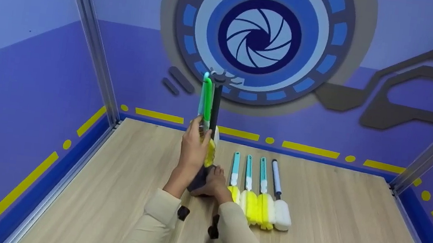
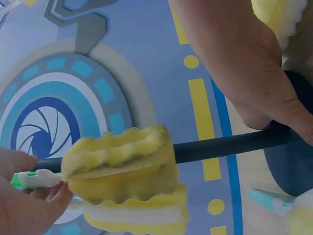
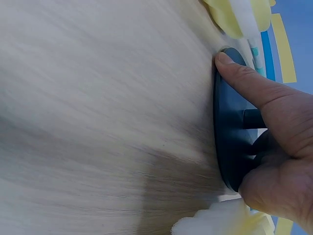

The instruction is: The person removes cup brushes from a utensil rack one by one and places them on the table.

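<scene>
A black rack with a tall pole [image 1: 215, 111] and a ring of hooks [image 1: 221, 79] on top stands upright on the table. My left hand [image 1: 194, 145] is beside the pole and holds a sponge brush by its green-and-white handle [image 1: 208, 100], its loop end up at the hooks. The brush's yellow sponge head [image 2: 122, 169] is below the hand. Close beside it is another brush with a light blue handle [image 1: 202, 95] and a yellow-and-white head [image 2: 139, 215]. Low down, my right hand [image 1: 215, 182] grips the rack's dark base [image 3: 229, 127], thumb on its edge.
To the right, three teal-handled sponge brushes [image 1: 249, 172] and a white-headed brush [image 1: 282, 214] with a pale blue handle lie in a row on the wooden table [image 1: 343, 225]. Printed blue wall panels [image 1: 133, 67] and metal corner posts [image 1: 92, 34] enclose the table.
</scene>
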Tool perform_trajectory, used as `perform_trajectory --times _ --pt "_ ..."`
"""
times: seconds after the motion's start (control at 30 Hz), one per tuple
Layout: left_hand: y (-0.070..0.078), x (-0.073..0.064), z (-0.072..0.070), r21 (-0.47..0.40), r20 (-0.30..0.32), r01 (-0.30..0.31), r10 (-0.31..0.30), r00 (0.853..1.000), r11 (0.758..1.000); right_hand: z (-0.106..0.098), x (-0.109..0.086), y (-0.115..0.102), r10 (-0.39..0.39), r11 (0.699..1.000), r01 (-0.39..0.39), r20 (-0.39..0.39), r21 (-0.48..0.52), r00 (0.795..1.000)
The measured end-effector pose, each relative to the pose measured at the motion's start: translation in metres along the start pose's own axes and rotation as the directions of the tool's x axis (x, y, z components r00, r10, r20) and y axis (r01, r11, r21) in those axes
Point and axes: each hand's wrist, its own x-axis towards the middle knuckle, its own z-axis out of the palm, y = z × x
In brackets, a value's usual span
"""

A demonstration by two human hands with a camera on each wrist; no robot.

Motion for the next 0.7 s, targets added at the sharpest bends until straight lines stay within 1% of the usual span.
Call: perform_trajectory --times 0.1,0.23,0.3,0.4,0.53,0.7 --pt "-0.006 -0.002 -0.003 0.007 -0.034 -0.023 0.023 0.999 1.000 0.004 -0.001 -0.003 0.010 1.000 -0.010 0.017 -0.024 1.000" --pt "-0.009 -0.002 -0.014 0.025 -0.084 -0.043 0.045 0.995 0.999 0.004 -0.001 -0.012 -0.030 0.999 0.031 0.032 -0.032 0.999" --pt "-0.009 0.000 -0.019 0.019 -0.096 -0.048 0.050 0.994 0.999 0.001 -0.001 -0.015 -0.039 0.999 0.040 0.031 -0.022 0.999" --pt "-0.008 0.003 -0.021 0.004 -0.091 -0.054 0.055 0.994 0.999 -0.003 -0.001 -0.015 -0.019 1.000 0.019 0.028 -0.012 0.999" --pt "-0.006 0.004 -0.018 -0.002 -0.064 -0.060 0.060 0.996 0.998 -0.005 -0.003 -0.010 0.010 1.000 -0.010 0.016 -0.017 1.000" --pt "-0.005 0.001 -0.012 -0.014 -0.055 -0.057 0.056 0.997 0.998 -0.003 -0.008 -0.002 0.002 1.000 -0.002 0.012 -0.004 1.000"
